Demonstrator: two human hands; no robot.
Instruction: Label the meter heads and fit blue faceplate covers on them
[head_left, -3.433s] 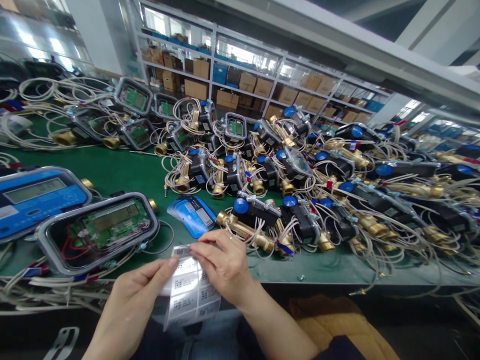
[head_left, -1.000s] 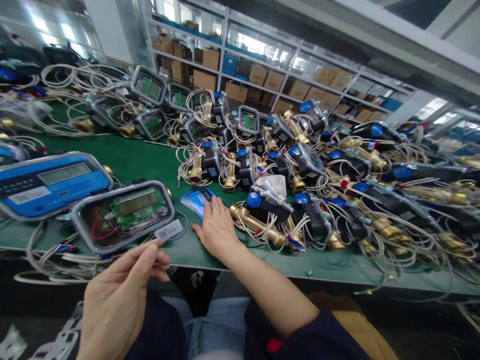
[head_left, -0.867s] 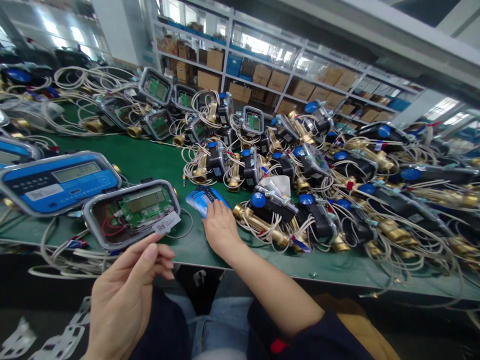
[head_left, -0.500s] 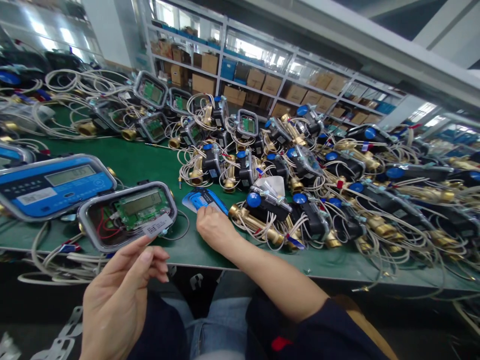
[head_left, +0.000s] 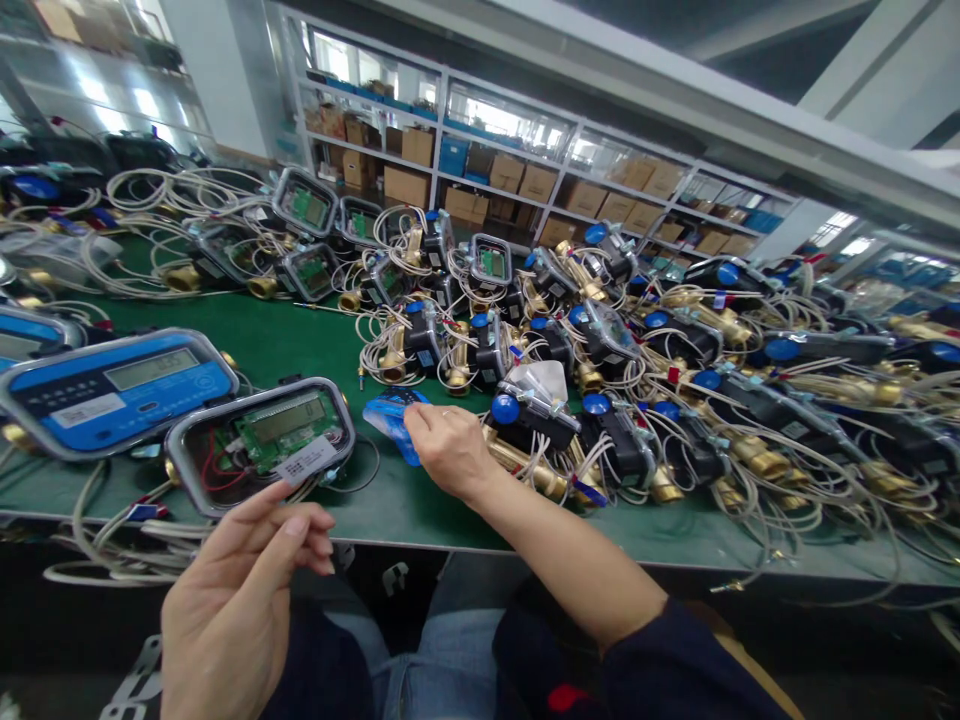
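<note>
A small white rectangular label with dark print [head_left: 309,460] is held at the tip of the left hand's [head_left: 234,600] index finger, the other fingers loosely curled. Behind the label, just beyond that hand, lies a clear-lidded oblong meter with a green circuit board and red wires [head_left: 259,440]. Farther to that hand's left is a blue-faced oblong meter with a grey display [head_left: 124,390]. The right hand [head_left: 454,450] is curled over the near edge of some flat, glossy blue sheets [head_left: 386,408]; whether it grips one cannot be told, its fingertips being hidden. Right of it, black-and-brass meters with blue round caps [head_left: 619,440] crowd the green tabletop [head_left: 300,342].
</note>
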